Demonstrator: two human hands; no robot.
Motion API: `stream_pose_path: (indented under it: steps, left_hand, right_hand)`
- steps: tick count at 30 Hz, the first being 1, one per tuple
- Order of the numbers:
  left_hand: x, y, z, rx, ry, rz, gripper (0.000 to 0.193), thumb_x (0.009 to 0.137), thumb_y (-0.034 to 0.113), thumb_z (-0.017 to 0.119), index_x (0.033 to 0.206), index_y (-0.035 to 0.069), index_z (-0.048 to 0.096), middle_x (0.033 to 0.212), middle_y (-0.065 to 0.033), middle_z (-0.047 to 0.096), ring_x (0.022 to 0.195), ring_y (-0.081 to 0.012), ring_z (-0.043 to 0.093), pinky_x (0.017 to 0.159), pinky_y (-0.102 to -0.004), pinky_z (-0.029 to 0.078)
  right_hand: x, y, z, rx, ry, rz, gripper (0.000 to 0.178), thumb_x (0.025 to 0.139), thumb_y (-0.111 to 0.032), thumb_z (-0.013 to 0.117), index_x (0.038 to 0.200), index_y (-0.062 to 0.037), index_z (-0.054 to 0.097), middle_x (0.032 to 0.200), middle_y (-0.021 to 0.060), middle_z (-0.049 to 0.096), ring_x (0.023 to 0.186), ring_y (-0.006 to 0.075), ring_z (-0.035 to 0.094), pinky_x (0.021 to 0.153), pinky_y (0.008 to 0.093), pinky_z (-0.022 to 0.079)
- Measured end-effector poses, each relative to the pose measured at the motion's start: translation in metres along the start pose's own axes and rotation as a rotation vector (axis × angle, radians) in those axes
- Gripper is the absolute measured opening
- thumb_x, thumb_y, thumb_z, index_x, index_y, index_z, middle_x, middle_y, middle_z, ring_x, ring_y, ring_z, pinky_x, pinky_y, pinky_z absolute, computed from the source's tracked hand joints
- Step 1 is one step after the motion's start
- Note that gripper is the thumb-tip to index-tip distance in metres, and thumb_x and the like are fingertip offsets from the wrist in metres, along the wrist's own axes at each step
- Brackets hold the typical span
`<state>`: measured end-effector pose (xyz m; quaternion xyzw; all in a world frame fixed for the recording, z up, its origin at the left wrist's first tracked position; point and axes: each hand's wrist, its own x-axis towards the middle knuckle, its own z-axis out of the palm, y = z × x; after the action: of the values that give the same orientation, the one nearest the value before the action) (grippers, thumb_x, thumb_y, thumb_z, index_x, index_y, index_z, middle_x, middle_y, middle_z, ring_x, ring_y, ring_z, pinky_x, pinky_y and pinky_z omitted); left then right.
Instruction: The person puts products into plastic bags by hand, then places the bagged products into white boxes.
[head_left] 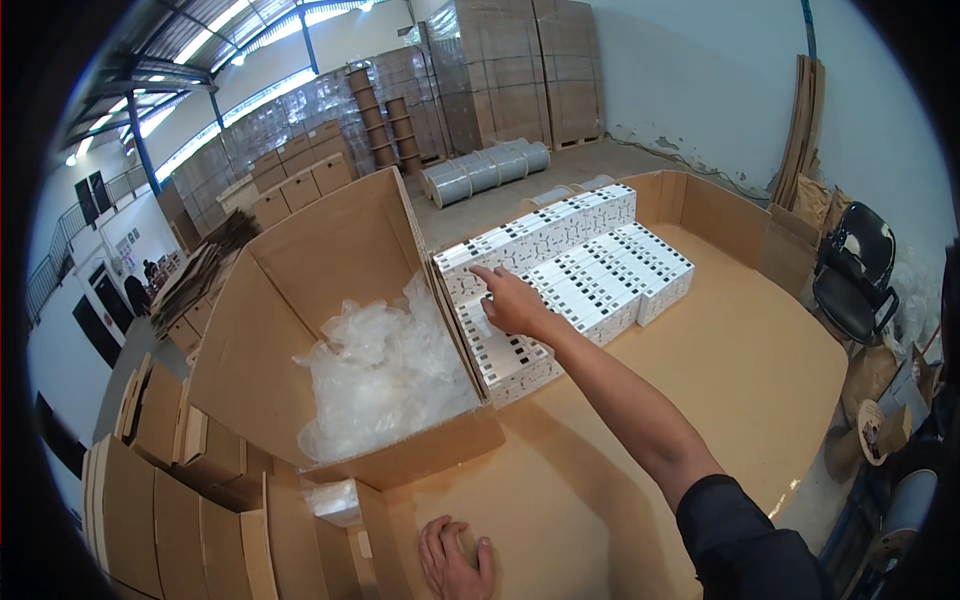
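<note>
My right hand (515, 305) reaches over stacked rows of white boxes (600, 278) with dark square marks and a dark line pattern. Its index finger points out at the boxes on the left, the other fingers are partly curled, and nothing shows in it. Whether the fingertip touches a box I cannot tell. My left hand (458, 562) rests on the brown cardboard-covered table (730, 355) near the lower edge, fingers loosely bent, thumb apart, holding nothing. The boxes stand in several rows, the back row higher than those in front.
A large open carton (315, 240) left of the boxes holds crumpled clear plastic bags (385, 375). Folded cartons (180, 510) stand at the lower left, beside a small plastic-wrapped pack (335, 502). A black chair (855, 270) is at the right; wrapped rolls (487, 172) lie on the floor behind.
</note>
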<state>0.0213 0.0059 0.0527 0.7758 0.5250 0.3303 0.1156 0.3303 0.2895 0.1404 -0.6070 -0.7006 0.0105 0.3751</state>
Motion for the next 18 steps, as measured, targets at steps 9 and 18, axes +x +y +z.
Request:
stream_pose_path:
  steps: [9,18]
  left_hand:
    - [0.004,0.001,0.001,0.009,-0.003,-0.007,0.036,0.091,0.020,0.066,0.121,0.001,0.057,0.130,-0.0200,0.052,0.124,-0.0396,0.049,0.106,-0.0516,0.039]
    - [0.007,0.004,0.000,0.006,0.033,0.023,0.034,0.090,0.019,0.066,0.118,0.000,0.058,0.127,-0.0213,0.053,0.121,-0.0403,0.050,0.105,-0.0520,0.039]
  right_hand:
    - [0.034,0.004,0.041,-0.210,0.186,-0.027,0.049,0.085,-0.005,0.061,0.134,-0.0074,0.061,0.118,0.0191,0.056,0.103,0.0367,0.062,0.085,0.0472,0.054]
    - [0.031,0.024,0.037,-0.209,0.369,-0.230,0.043,0.081,0.001,0.062,0.121,-0.0113,0.069,0.122,0.0151,0.059,0.118,0.0320,0.053,0.092,0.0402,0.048]
